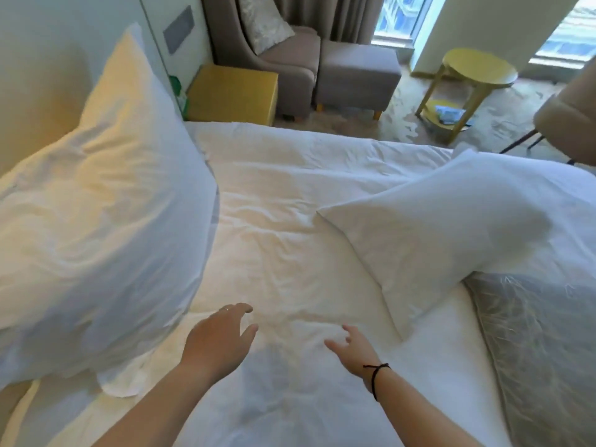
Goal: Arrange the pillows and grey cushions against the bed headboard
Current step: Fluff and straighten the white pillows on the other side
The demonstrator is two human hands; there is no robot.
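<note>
My left hand point(219, 330) and right hand point(351, 345) hover over the white duvet point(277, 240), fingers loosely spread, holding nothing. A grey cushion point(541, 343) lies at my right, partly under a white pillow point(445, 230). Left, a big pillow point(103, 204) leans on the headboard point(35, 101).

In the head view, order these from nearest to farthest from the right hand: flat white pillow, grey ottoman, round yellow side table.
From the right hand:
1. Flat white pillow, lying just right of it.
2. Grey ottoman, beyond the bed.
3. Round yellow side table, far right by the window.
</note>
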